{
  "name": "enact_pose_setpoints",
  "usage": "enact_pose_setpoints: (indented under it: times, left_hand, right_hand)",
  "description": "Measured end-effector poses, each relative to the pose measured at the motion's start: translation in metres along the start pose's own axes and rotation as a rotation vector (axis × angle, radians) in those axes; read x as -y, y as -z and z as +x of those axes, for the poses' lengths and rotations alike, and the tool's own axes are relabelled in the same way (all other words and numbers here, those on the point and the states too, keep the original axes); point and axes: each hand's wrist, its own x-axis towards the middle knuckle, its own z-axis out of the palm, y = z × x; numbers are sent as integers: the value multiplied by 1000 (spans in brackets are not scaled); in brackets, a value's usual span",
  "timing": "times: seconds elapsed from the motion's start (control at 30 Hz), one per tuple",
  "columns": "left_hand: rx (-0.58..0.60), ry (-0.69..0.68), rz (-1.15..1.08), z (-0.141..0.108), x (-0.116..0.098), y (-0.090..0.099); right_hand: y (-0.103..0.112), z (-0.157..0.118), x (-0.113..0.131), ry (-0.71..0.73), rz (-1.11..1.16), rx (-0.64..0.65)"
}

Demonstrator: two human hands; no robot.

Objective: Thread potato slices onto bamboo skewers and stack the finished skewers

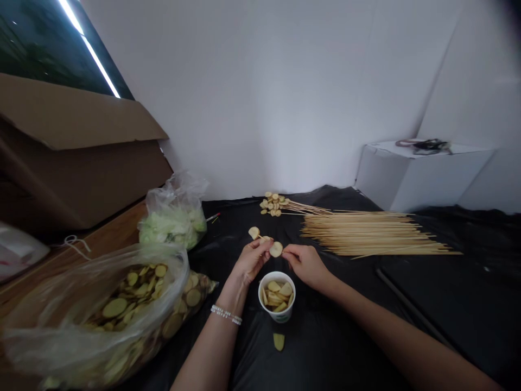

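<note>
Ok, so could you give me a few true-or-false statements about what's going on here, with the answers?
1. The left hand holds a wooden stick. True.
2. The right hand pinches a potato slice. True.
3. The paper cup holds green leaves. False: it holds potato slices.
4. The bundle of wooden sticks lies left of the hands. False: it lies to their right.
5. A loose slice lies on the black sheet in front of the cup. True.

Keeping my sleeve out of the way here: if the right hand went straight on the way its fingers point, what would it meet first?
Most likely the potato slice just ahead of the right hand fingertips, on the skewer in the left hand. Depth is hard to judge from this view.
</note>
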Motion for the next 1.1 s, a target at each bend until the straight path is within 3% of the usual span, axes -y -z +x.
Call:
enact_pose_setpoints:
  times: [0.1,0.17,0.37,0.43,0.6,0.73,0.83,1.0,1.1]
  left_hand:
    - [0,-18,-2,1,1,0]
    - [-1,-24,1,0,1,0]
    - [-24,-10,4,-3,-1,-4]
    - [-27,-4,6,-3,-1,-3]
    - [-14,-7,4,-1,0,0]
    - [-10,-23,1,1,0,1]
    - [-13,-20,0,1,0,1]
    - [-23,-7,12,2,1,3]
    - [-29,-2,15,2,1,3]
  right_hand:
    - [-1,-1,-2,91,-68,-36]
    - [-2,0,-3,68,-27,-22]
    - [1,4,-2,-303,424,206]
    - [2,5,-2,-326,437,240]
    - [3,2,-3,39,-51,50]
    - [2,-1,-3,122,-240,24]
    - [1,0,-2,58,-110,33]
    - [-1,4,-4,-216,281,160]
    - [-1,4,-5,-230,293,162]
